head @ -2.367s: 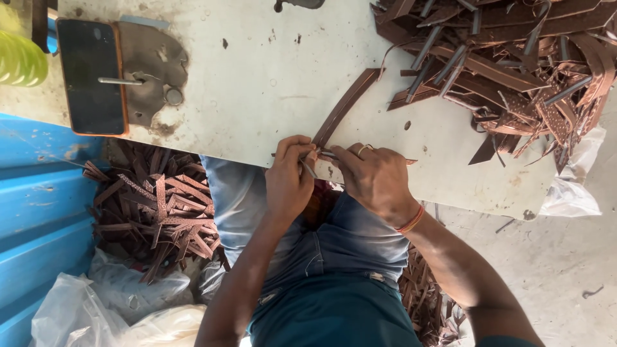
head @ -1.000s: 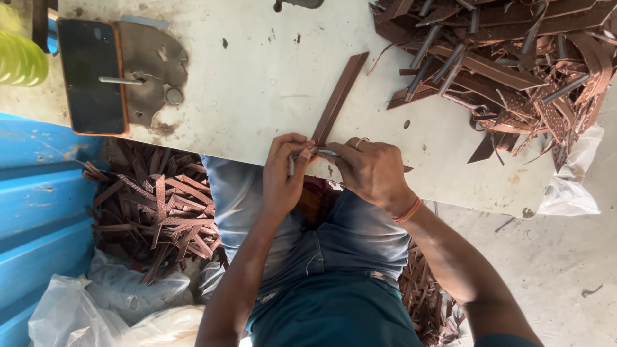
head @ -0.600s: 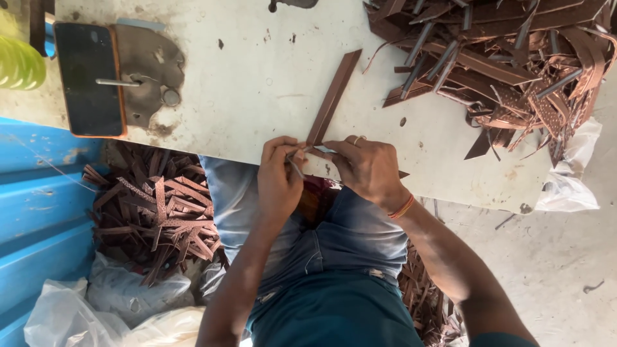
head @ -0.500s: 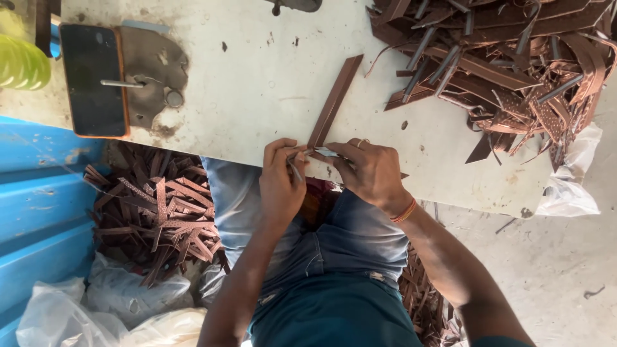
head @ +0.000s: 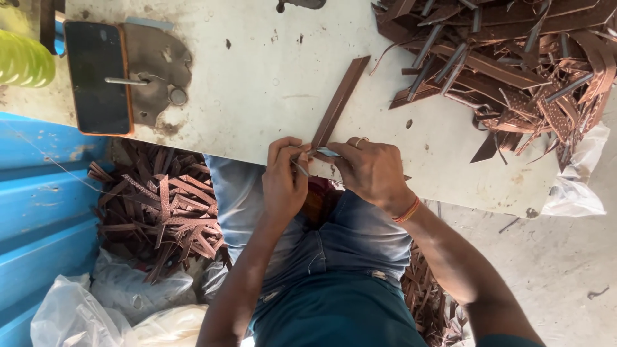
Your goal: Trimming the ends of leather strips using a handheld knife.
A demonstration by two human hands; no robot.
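Observation:
A long brown leather strip (head: 340, 99) lies slanted on the white worktable (head: 257, 83), its near end at the table's front edge. My left hand (head: 283, 183) pinches that near end, and a thin metal piece shows beside its thumb. My right hand (head: 369, 173), with a ring and an orange wrist thread, presses a small pale-blue tool (head: 328, 152) against the same end. Both hands touch each other over my lap.
A big heap of brown strips (head: 508, 58) fills the table's far right. A black phone (head: 98, 77) lies at the left beside a metal plate (head: 157, 71). More cut strips (head: 164, 212) are piled below the table, over plastic bags (head: 96, 308). A blue wall (head: 38, 212) stands at the left.
The strip has swung from pointing right to standing steeper on the table, with more of it pushed forward. Both hands stayed together at its near end.

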